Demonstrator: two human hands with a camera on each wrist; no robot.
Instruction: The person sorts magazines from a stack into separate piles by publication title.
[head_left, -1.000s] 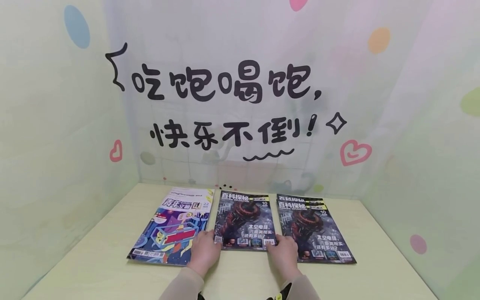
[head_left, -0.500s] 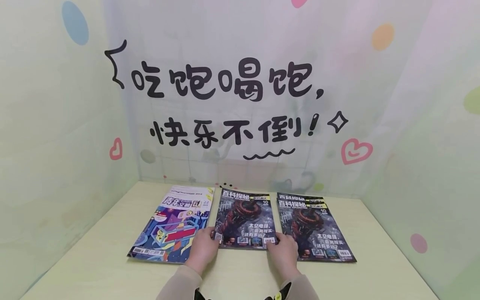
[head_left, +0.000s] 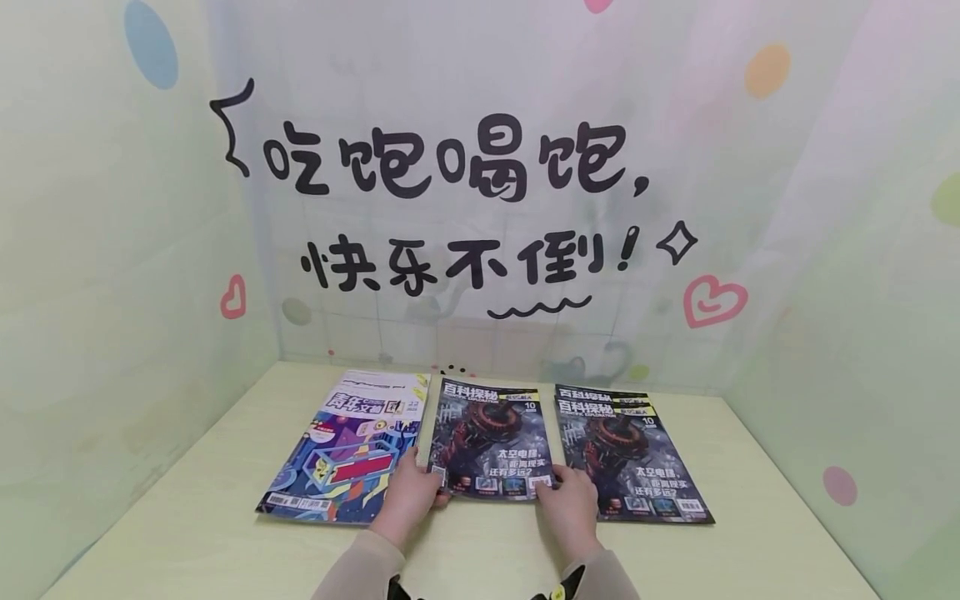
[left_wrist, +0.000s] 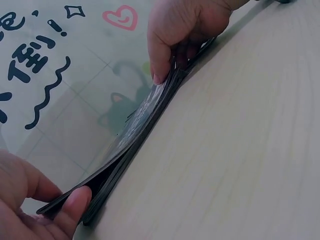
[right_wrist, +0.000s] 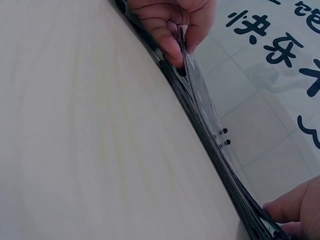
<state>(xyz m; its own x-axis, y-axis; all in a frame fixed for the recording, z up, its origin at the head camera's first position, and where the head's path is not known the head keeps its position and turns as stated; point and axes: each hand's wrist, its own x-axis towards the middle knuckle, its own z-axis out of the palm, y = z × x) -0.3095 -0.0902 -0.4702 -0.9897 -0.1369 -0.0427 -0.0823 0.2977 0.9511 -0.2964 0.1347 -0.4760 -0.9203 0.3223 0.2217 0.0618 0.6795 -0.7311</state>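
A dark magazine (head_left: 491,442) tops the middle pile, its front edge toward me. My left hand (head_left: 408,496) pinches its near left corner. In the left wrist view that left hand (left_wrist: 37,202) holds the corner apart from the layers below, leaving a dark gap. My right hand (head_left: 568,510) grips the near right corner; in the right wrist view the right hand's (right_wrist: 295,207) thumb lies against the cover. Seen from that side, the left hand (right_wrist: 175,25) pinches a thin raised edge. How many layers the right fingers hold is hidden.
Purple-covered magazines (head_left: 341,467) lie at left, close to my left hand. Overlapping dark magazines (head_left: 630,458) lie at right, beside my right hand. All rest on a pale wooden table (head_left: 225,442), with a printed cloth wall (head_left: 480,333) behind and cloth walls at both sides.
My left hand has shifted at the near left corner, its thumb now at the magazine's edge and that corner slightly raised. The right hand stays nearly in place.
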